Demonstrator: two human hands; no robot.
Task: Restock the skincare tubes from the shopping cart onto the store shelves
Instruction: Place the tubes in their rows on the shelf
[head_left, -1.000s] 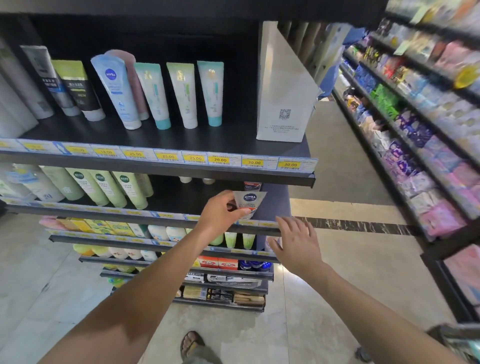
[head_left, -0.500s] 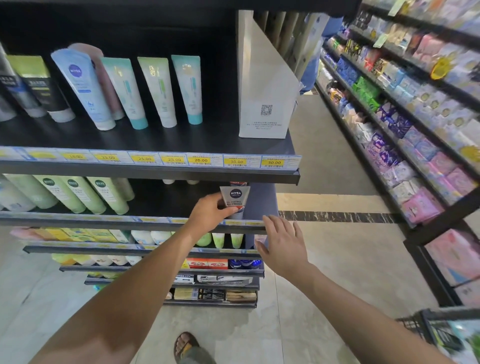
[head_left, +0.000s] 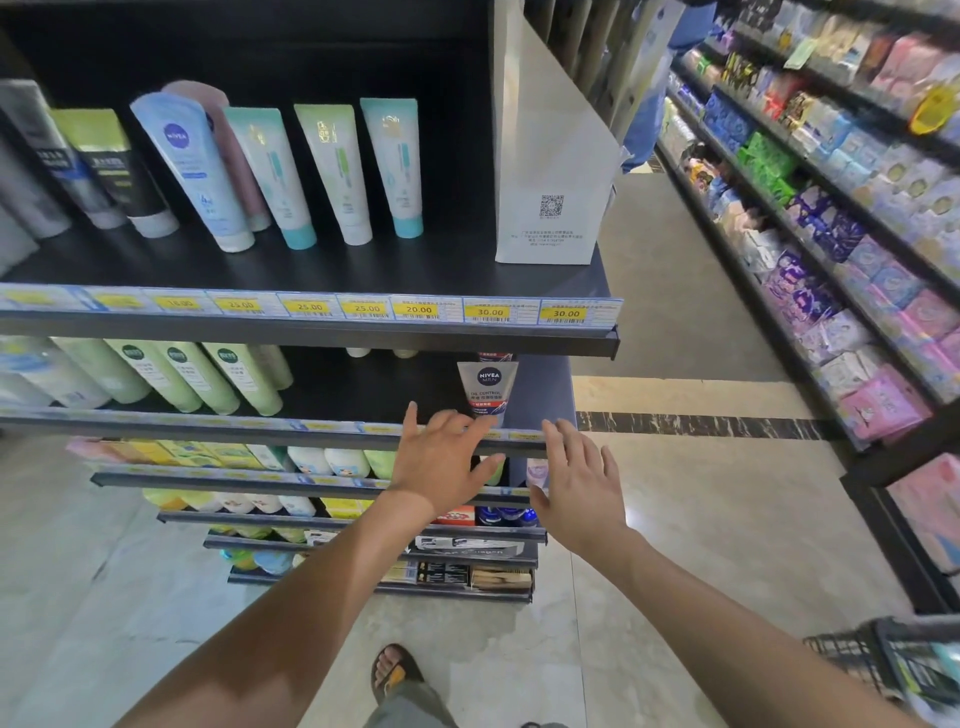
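Note:
A white and grey Nivea Men tube (head_left: 487, 387) stands cap-down at the right end of the second shelf (head_left: 208, 423). My left hand (head_left: 444, 460) hovers just in front of and below it, fingers spread and holding nothing. Level with it to the right, my right hand (head_left: 579, 480) is also spread, near the shelf's front corner. Green tubes (head_left: 208, 376) lean further left on the same shelf. Blue, teal and green tubes (head_left: 270, 171) stand along the top shelf (head_left: 311, 270). A corner of the shopping cart (head_left: 893, 660) shows at the bottom right.
A white paper bag (head_left: 545, 171) stands at the right end of the top shelf. Yellow price tags (head_left: 418, 310) line the shelf edges. Lower shelves hold tubes and boxes. An aisle of tiled floor (head_left: 675, 519) separates this unit from packet-filled shelves (head_left: 857, 249) on the right.
My left hand has let go of the Nivea Men tube, which now stands on the second shelf, and has drawn back with fingers spread. The right hand stays near the shelf corner.

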